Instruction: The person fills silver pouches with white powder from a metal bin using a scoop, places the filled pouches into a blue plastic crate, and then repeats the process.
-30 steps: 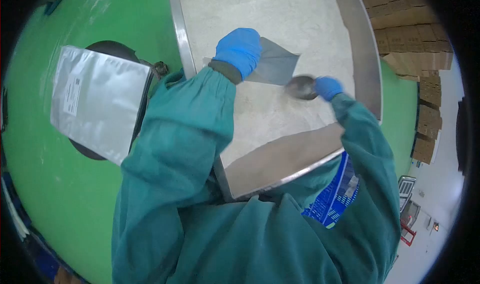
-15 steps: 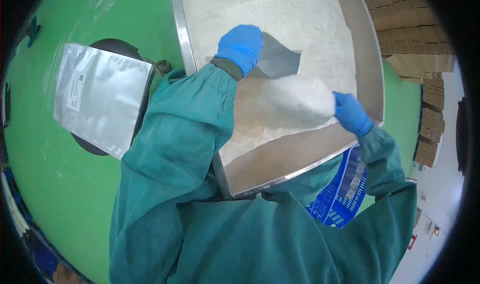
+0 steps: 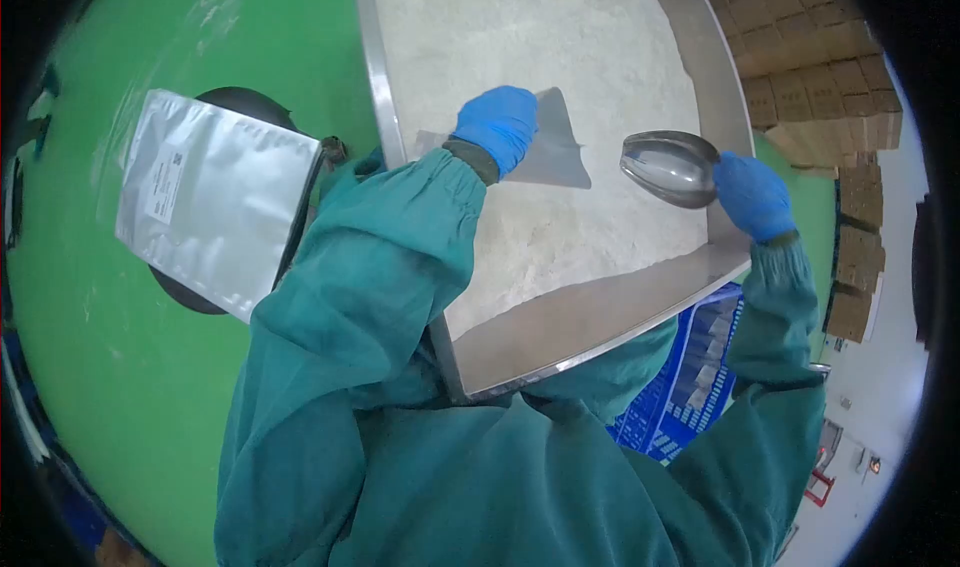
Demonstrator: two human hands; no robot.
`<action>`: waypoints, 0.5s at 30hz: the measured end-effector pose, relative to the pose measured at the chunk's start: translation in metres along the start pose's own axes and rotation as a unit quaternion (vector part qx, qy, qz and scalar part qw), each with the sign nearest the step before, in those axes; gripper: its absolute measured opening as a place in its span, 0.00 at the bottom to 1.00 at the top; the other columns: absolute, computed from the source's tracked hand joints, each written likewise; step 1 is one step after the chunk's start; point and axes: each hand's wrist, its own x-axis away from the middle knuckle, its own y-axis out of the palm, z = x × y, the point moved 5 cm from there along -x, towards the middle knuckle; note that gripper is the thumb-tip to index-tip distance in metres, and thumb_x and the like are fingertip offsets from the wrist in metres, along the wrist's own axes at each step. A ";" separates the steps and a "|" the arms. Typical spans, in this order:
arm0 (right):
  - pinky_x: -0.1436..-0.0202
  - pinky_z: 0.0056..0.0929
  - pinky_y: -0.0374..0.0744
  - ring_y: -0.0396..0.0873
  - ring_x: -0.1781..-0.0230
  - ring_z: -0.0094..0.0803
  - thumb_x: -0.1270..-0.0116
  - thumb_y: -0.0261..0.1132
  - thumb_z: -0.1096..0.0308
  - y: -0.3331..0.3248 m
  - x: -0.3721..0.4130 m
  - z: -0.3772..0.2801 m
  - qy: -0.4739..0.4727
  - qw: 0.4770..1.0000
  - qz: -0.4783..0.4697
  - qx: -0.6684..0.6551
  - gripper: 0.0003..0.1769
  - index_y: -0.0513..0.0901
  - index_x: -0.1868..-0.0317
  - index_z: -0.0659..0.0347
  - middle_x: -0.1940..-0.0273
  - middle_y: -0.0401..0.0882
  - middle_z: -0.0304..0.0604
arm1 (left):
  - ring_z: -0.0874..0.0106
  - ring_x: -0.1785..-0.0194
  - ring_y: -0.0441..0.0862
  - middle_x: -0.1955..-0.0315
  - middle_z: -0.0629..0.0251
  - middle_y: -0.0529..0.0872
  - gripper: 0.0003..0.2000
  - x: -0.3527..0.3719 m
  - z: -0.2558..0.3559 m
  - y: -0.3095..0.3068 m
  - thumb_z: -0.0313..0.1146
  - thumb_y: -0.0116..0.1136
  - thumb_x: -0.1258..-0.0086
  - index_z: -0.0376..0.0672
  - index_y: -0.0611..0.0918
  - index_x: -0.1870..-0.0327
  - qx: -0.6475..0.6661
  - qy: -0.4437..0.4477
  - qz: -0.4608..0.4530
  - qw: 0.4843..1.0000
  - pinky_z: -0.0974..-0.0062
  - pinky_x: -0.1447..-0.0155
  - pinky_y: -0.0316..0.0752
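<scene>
Since half a second earlier, the right hand [image 3: 752,195], closed on the scoop [image 3: 668,167], had swung it rightward, its bowl seemingly empty. The left hand [image 3: 497,125] clamped the foil pouch [image 3: 556,152] over the powder [image 3: 560,47] in the steel tray [image 3: 600,327]; filling looked unfinished, with plenty of powder left.

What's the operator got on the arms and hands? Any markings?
The left hand and right hand are covered by plain blue gloves. Long, loose teal-green sleeves gather at the wrists, and a darker olive cuff shows at the left wrist. No markings, logos or cables are visible.
</scene>
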 end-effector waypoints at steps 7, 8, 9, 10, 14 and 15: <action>0.59 0.42 0.74 0.78 0.63 0.49 0.42 0.54 0.59 0.308 -0.136 -0.190 -0.026 0.924 -0.031 -0.381 0.14 0.80 0.63 0.59 0.64 0.79 0.54 | 0.58 0.65 0.78 0.71 0.57 0.80 0.07 0.003 0.014 -0.021 0.33 0.51 0.42 0.42 0.78 0.66 -0.056 -0.056 -0.019 0.997 0.62 0.62 0.73; 0.58 0.42 0.74 0.77 0.63 0.50 0.42 0.52 0.61 0.311 -0.147 -0.244 -0.086 0.939 0.038 -0.330 0.14 0.79 0.62 0.60 0.63 0.78 0.56 | 0.59 0.66 0.78 0.71 0.57 0.80 0.07 0.001 0.015 -0.019 0.33 0.51 0.42 0.42 0.78 0.66 -0.072 -0.068 -0.050 0.994 0.62 0.62 0.73; 0.59 0.43 0.74 0.77 0.64 0.52 0.42 0.52 0.62 0.293 -0.130 -0.263 -0.072 0.924 -0.107 -0.361 0.14 0.79 0.62 0.60 0.64 0.78 0.57 | 0.59 0.66 0.78 0.71 0.57 0.80 0.07 -0.001 0.015 -0.018 0.33 0.51 0.42 0.42 0.78 0.66 -0.074 -0.075 -0.059 0.993 0.62 0.62 0.73; 0.59 0.43 0.74 0.77 0.64 0.52 0.42 0.52 0.62 0.285 -0.122 -0.258 -0.075 0.920 -0.113 -0.367 0.14 0.79 0.62 0.60 0.64 0.78 0.57 | 0.59 0.66 0.78 0.71 0.57 0.80 0.07 0.000 0.016 -0.019 0.33 0.51 0.42 0.42 0.78 0.66 -0.078 -0.067 -0.044 0.994 0.62 0.62 0.73; 0.61 0.45 0.73 0.76 0.65 0.54 0.43 0.51 0.66 0.216 -0.061 -0.168 -0.071 0.904 -0.149 -0.393 0.12 0.77 0.62 0.61 0.68 0.77 0.59 | 0.58 0.66 0.78 0.71 0.57 0.81 0.07 -0.002 0.006 -0.012 0.33 0.50 0.42 0.43 0.79 0.67 -0.053 -0.035 0.019 0.998 0.61 0.63 0.73; 0.61 0.43 0.74 0.77 0.65 0.53 0.43 0.52 0.66 0.177 -0.041 -0.142 -0.044 0.915 -0.153 -0.371 0.12 0.77 0.61 0.60 0.68 0.77 0.59 | 0.58 0.66 0.78 0.71 0.57 0.81 0.07 -0.002 0.004 -0.014 0.33 0.50 0.42 0.43 0.79 0.67 -0.048 -0.032 0.027 0.998 0.61 0.63 0.73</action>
